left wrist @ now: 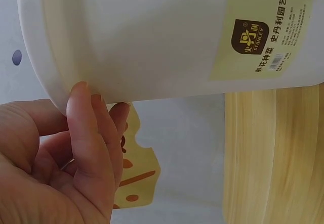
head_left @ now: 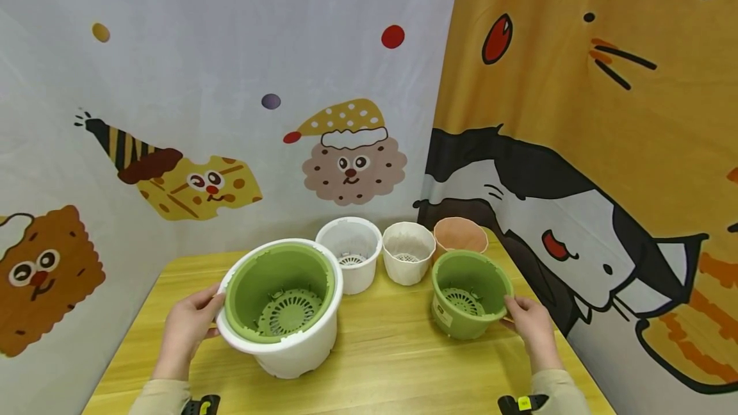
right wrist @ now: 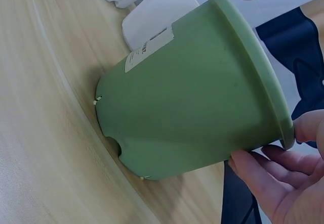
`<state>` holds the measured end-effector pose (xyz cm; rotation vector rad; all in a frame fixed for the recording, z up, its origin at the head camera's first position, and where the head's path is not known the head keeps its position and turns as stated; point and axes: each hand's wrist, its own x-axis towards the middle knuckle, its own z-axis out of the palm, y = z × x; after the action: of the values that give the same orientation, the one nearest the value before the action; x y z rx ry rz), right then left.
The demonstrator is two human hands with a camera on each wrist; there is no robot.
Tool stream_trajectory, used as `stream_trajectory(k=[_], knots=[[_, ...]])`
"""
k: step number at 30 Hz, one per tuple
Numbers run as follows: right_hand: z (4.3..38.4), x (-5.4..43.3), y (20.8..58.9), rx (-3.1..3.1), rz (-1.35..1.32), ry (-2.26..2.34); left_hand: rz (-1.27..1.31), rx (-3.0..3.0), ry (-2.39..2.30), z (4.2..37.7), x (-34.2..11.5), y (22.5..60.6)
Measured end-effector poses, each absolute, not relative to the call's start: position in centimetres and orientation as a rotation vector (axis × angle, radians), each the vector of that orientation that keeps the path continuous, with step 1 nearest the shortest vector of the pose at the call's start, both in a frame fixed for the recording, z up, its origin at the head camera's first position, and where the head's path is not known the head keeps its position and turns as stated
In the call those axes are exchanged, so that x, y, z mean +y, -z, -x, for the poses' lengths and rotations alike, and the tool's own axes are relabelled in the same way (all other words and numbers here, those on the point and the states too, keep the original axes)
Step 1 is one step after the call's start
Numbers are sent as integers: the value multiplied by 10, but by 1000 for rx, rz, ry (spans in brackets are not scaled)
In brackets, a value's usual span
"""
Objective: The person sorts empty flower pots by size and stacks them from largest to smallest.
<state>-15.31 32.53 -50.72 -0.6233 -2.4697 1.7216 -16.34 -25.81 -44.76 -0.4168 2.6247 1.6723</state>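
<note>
My left hand [head_left: 193, 325] pinches the rim of a large white flower pot [head_left: 302, 354] at its left side. Nested inside that pot is a green flower pot [head_left: 279, 264] with a slotted bottom. In the left wrist view, the white pot's side [left wrist: 147, 42] carries a printed label [left wrist: 250, 39], and the fingers press just under the rim. My right hand [head_left: 529, 322] grips a smaller green flower pot [head_left: 469, 325] by its right rim, thumb and fingers on either side. The right wrist view shows this green pot [right wrist: 187, 92] tilted, its notched base close over the table.
Behind stand a white pot [head_left: 360, 280], a cream pot [head_left: 406, 271] and a terracotta-coloured pot [head_left: 460, 235], in a row along the back of the wooden table [head_left: 392, 364]. Printed cloth curtains [head_left: 230, 82] rise directly behind and to the right.
</note>
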Motion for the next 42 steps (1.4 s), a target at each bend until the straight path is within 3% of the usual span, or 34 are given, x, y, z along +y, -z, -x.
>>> stream_trajectory(k=[42], knots=[[148, 333, 503, -2596, 654, -1590, 412, 2621, -1688, 164, -258, 448]])
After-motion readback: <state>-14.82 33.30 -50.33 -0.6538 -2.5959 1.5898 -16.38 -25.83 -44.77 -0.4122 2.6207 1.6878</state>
